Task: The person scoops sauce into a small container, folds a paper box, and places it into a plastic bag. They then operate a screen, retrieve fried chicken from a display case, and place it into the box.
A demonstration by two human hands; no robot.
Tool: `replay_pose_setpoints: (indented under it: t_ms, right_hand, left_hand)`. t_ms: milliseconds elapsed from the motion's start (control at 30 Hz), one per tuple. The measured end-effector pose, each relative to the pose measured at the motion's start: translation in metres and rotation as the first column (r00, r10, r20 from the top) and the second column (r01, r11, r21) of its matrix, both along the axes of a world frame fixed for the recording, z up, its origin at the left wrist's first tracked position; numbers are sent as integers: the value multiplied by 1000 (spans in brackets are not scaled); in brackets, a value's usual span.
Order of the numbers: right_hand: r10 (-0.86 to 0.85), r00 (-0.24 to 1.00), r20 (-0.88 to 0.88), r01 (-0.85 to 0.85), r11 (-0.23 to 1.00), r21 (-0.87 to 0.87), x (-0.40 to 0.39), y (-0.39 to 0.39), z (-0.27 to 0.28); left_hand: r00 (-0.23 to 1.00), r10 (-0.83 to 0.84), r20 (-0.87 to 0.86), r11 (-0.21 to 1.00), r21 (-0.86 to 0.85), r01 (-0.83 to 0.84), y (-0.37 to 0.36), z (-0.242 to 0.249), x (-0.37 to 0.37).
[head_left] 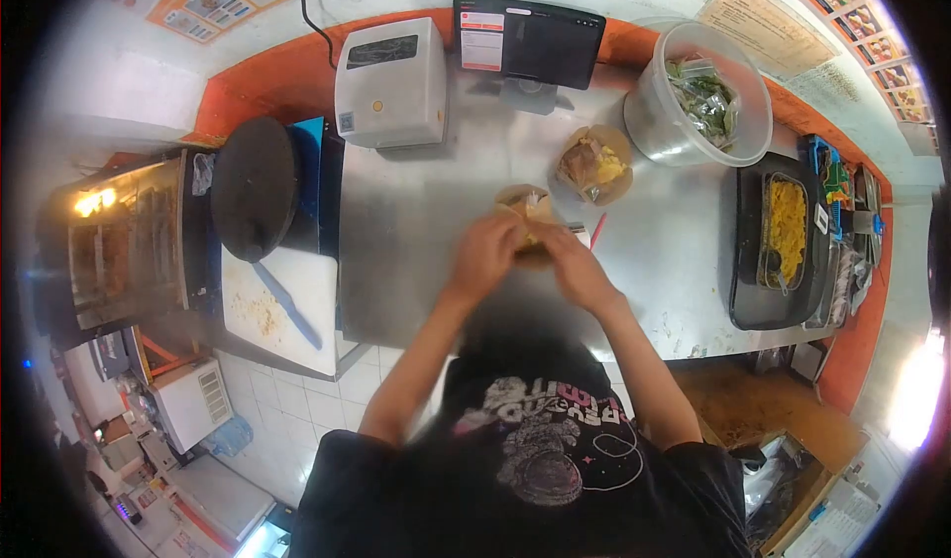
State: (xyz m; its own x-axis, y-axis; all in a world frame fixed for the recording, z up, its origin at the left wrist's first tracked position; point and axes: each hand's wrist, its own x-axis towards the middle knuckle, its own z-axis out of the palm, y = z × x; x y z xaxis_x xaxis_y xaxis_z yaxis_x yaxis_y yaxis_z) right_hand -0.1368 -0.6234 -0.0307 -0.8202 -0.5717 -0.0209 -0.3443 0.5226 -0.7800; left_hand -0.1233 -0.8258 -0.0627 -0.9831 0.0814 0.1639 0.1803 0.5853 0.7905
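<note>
A small brown cardboard food box (517, 197) sits on the steel counter in front of me, with something yellowish inside. My left hand (485, 253) is closed on its left side, fingers bent over the rim. From the right, my right hand (573, 266) grips the same box, its fingertips close to those of the left. My hands cover much of the box. Just beyond it stands a second brown box (566, 189), open, holding yellow and brownish food (600, 167). A thin red stick (598, 229) lies beside my right hand.
Behind stand a white label printer (391, 87), a screen (530, 43) and a clear tub (646, 127) of bagged greens. At right, a black tray (750, 261) bears a container of yellow food (788, 231). At left, a knife (287, 305) lies on a white cutting board (248, 285).
</note>
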Motion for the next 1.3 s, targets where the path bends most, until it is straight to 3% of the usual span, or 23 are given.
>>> replay_pose_setpoints:
  t_ms: [167,233,267,333,400,433,567,600,633,733,900,1300]
  right_hand:
    - [124,991,50,-127,991,48,0,12,6]
    - [145,986,87,-148,989,30,-1,15,4]
    - [126,990,67,-125,992,-16,0,18,-7]
    - [101,994,45,-99,993,-60,-3,16,-6]
    - [-125,965,231,152,982,-107,-6,8,-3]
    - [-124,965,230,152,983,-108,-7,4,-11]
    - [-277,956,100,287,953,-100,-9,-12,-39]
    - [-306,951,51,310,947,-88,-9,-16,-41]
    - [-312,949,53,316,944,-90,-9,-19,-42]
    - [-377,925,43,379,917,-123,-8,-23,-49]
    - [-406,913,-41,396,904,-159,-6,-28,-57]
    - [-555,832,-1,547,819,-173,1,-42,-62]
  left_hand:
    - [991,-72,112,997,-29,76,-6,1,-4]
    - [992,105,69,991,-96,-98,-2,8,-8]
    - [992,103,72,991,-96,-96,-3,12,-10]
    - [995,25,-99,992,-120,-37,-5,24,-21]
    - [996,-51,-71,995,-87,45,-12,15,-27]
    - [991,-128,-49,991,-51,125,-13,12,-28]
    - [970,-233,-70,967,-124,223,-14,9,-28]
    - [962,-233,-146,966,-151,211,-13,7,-24]
    - [947,-234,-220,964,-176,197,-12,5,-22]
    - [934,-278,-224,953,-186,239,-12,1,-21]
    - [949,-240,-207,960,-195,200,-5,3,-23]
    - [981,-167,-94,978,-141,153,4,14,-22]
